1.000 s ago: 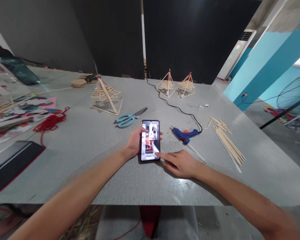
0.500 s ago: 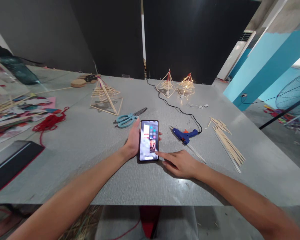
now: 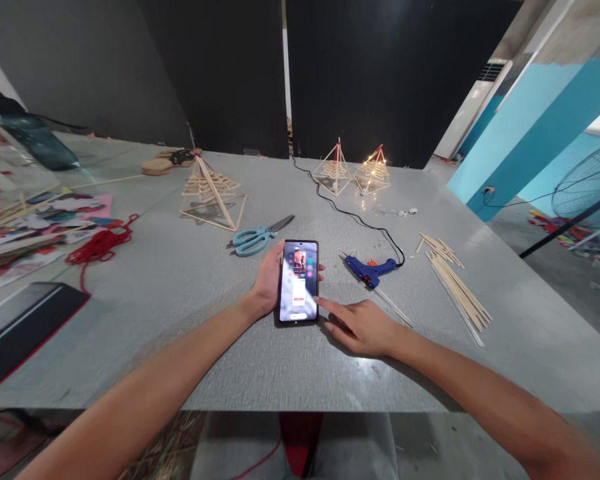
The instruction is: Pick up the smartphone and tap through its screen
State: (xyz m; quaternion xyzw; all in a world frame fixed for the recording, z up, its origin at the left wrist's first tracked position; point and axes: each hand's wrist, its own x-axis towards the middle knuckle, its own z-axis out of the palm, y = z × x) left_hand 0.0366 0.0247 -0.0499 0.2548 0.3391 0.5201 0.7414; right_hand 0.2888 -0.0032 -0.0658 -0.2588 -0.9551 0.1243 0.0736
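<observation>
A smartphone (image 3: 299, 283) with a lit screen is held upright to my view, just over the table. My left hand (image 3: 269, 279) wraps it from the left, with fingertips showing past its right edge. The screen shows small app cards over a blurred background. My right hand (image 3: 359, 325) is at the phone's lower right, index finger stretched to the edge of the screen and the other fingers loosely bent, holding nothing. Light-blue scissors (image 3: 253, 241) lie behind my left hand. Beyond my right hand rests a blue glue gun (image 3: 369, 270) with a clear glue stick in it.
Wooden sticks (image 3: 457, 287) lie at the right. Stick pyramids stand farther back: one at left (image 3: 213, 193), one in the middle (image 3: 334, 170), one lit (image 3: 373, 173). Red yarn (image 3: 100, 245), a dark flat case (image 3: 35, 333) and a bottle (image 3: 35, 137) are at left.
The cards on the phone's screen have shifted, the picture card now above the white one. My right index finger has moved slightly up along the screen's edge. The left hand still holds the phone.
</observation>
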